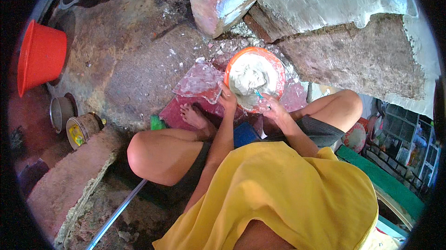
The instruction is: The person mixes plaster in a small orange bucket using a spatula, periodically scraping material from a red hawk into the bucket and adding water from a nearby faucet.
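An orange basin (282,93) in front of me holds a thick white paste (248,74), heaped and uneven, with white smears up the inner wall. My left hand (227,96) grips the basin's near-left rim. In my right hand (272,107), at the near-right side, is the teal handle of a small tool (258,94). Its working end dips into the paste, so I cannot tell its exact kind. The fingers of that hand are closed round the handle, just over the rim.
Beneath the basin lies a reddish, white-smeared sheet (197,80). Partly plastered wall (348,59) rises at the right. A red tub (42,57), a metal pot (60,114) and a bucket (83,130) stand left. A metal pole (116,215) lies beside my bent left leg.
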